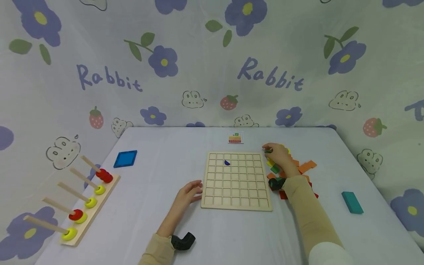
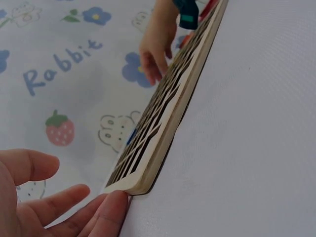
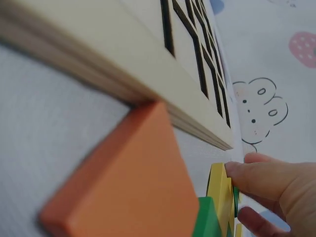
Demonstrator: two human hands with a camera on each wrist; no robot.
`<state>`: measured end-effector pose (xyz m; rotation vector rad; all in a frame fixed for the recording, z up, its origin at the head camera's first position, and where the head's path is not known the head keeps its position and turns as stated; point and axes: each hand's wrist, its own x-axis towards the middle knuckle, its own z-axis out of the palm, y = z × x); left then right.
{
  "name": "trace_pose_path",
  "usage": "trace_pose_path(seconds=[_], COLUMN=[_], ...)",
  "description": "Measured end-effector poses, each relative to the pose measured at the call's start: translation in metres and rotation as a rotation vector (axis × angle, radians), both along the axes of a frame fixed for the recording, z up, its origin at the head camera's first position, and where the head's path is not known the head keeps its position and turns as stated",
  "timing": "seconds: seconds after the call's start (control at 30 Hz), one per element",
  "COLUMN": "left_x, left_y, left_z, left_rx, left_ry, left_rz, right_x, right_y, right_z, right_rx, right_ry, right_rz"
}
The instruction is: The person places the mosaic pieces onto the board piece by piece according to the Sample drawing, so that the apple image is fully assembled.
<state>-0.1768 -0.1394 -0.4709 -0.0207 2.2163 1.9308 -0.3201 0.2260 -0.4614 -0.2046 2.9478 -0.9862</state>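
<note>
A wooden grid board (image 1: 236, 209) lies on the table with one blue half-round piece (image 1: 226, 162) in an upper cell. At the board's left edge, my left hand (image 1: 188, 194) has its fingers loosely extended; in the left wrist view the fingertips touch the board's corner. Beyond the board's right side, my right hand (image 1: 281, 154) pinches a small green piece (image 1: 268, 151) above the far end of a pile of coloured blocks. Close to that thumb in the right wrist view stands a yellow block (image 3: 217, 190), beside a green block (image 3: 204, 217) and an orange block (image 3: 133, 182).
Orange blocks (image 1: 307, 166) spread right of the board, partly under my right forearm. A picture card (image 1: 235, 137) lies behind the board. At left are a blue tray-like square (image 1: 125, 159) and a peg stand (image 1: 96, 211) with red and yellow rings. A teal block (image 1: 352, 202) lies far right.
</note>
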Motion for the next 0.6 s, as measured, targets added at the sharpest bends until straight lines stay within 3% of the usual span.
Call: trace_pose_path(seconds=[0.1,0.2,0.47,0.6], left_x=[-0.001,-0.001,-0.003,-0.003], left_y=[0.0,0.0,-0.001,-0.002], left_z=[0.0,-0.001,-0.001,0.0], left_rx=[0.005,0.006,0.015,0.013], left_ry=[0.004,-0.007,-0.015,-0.011], left_rz=[-0.001,-0.003,-0.016,-0.009], right_x=[-0.001,-0.002,-0.003,-0.004], right_y=[0.0,0.001,-0.006,-0.018], right_z=[0.001,0.0,0.004,0.012], right_rx=[0.076,0.056,-0.193,-0.389], right_ry=[0.028,0.024,0.013,0.0], right_rz=[-0.014,-0.009,-0.009,0.018])
